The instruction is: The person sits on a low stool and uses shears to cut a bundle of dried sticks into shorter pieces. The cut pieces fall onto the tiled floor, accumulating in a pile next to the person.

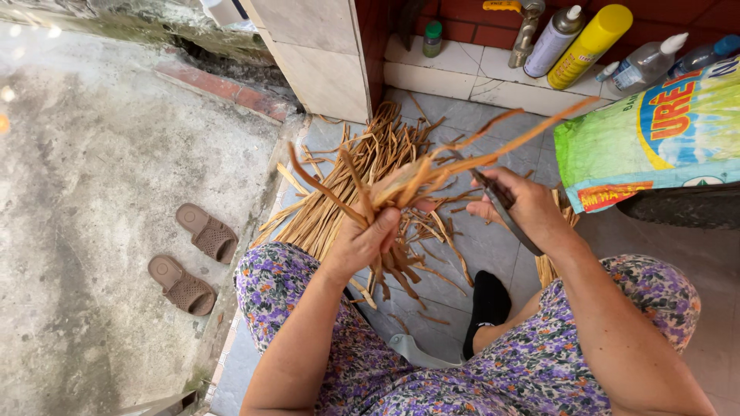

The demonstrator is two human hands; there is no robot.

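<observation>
Setting: grey tiled floor point(493, 246) beside a rough concrete yard, seen from the head camera looking down over a lap in purple floral cloth.
Left hand: the left hand point(368, 237) is curled tight round a bundle of brown strips point(401, 189), fingers wrapped, thumb pressed over the top, clamping it at about the middle.
Right hand: the right hand point(518, 206) is folded round a dark blade-like tool point(505, 212); its tip points up and in toward the bundle, the handle end running back past the wrist.
Bundle position: held up in the air between the two hands, above the knees, and the left hand has it outright.
Long axis: it runs from low near the left knee up and to the right, with one long orange-brown strip point(532, 131) flicking out past the right hand.
Key relation: the loose upper ends sit just left of the tool's tip, close, and whether they touch I can't tell.
Floor pile: more cut strips point(362, 166) fan out on the tiles beyond the hands.
Around: two brown sandals point(193, 258) on the concrete, bottles point(590, 35) along the tiled ledge, a green printed sack point(655, 131) at right.
</observation>
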